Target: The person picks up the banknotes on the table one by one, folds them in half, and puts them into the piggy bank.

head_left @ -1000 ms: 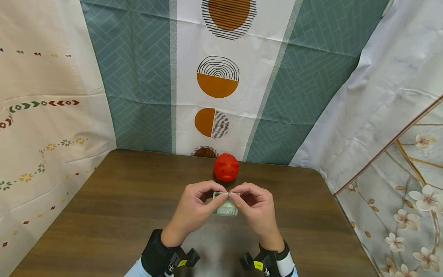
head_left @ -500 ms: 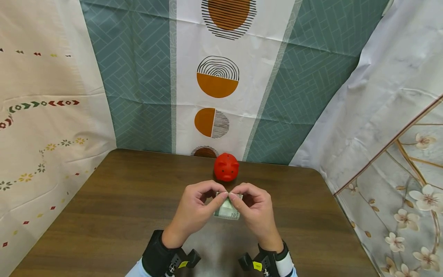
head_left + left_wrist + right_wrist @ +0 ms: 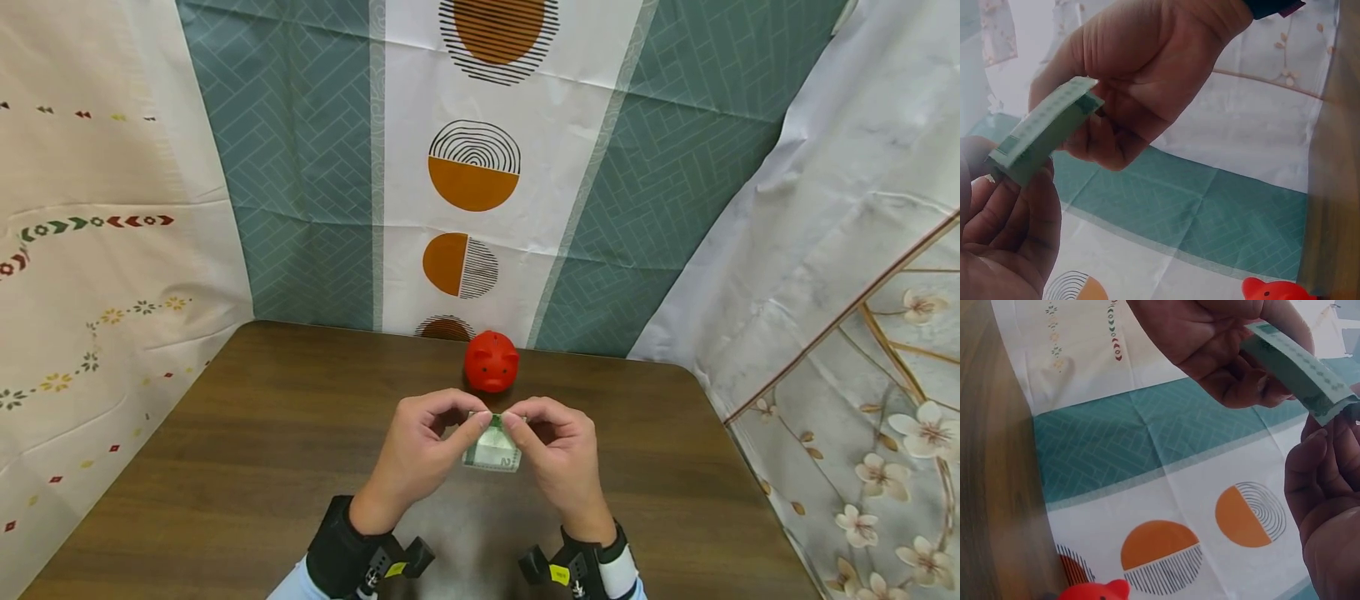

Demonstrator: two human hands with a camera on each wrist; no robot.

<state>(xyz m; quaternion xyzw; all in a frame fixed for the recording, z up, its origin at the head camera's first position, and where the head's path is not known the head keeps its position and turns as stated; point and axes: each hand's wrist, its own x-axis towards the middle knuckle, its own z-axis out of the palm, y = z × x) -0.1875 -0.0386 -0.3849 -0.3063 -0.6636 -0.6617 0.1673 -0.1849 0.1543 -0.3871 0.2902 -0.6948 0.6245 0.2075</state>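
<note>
A folded green banknote (image 3: pixel 493 452) is held between both hands above the table in the head view. My left hand (image 3: pixel 422 454) pinches its upper left edge between thumb and fingers. On the other side my right hand (image 3: pixel 557 458) pinches the upper right edge the same way. In the left wrist view the banknote (image 3: pixel 1047 128) shows a fold, with two layers standing slightly apart. The right wrist view shows the folded banknote (image 3: pixel 1300 369) stretched between the fingertips of the two hands. Just beyond the hands stands a red piggy bank (image 3: pixel 491 362), its snout toward me.
The brown wooden table (image 3: pixel 285 450) stretches out on both sides of the hands. A patterned cloth (image 3: pixel 315 167) hangs behind its far edge. Pale printed cloths hang at the left (image 3: pixel 112 333) and right (image 3: pixel 862 375).
The banknote tilted down slightly, then rose back a little. My fingertips have moved slightly apart along its top edge, where a darker green strip now shows. The piggy bank stays put.
</note>
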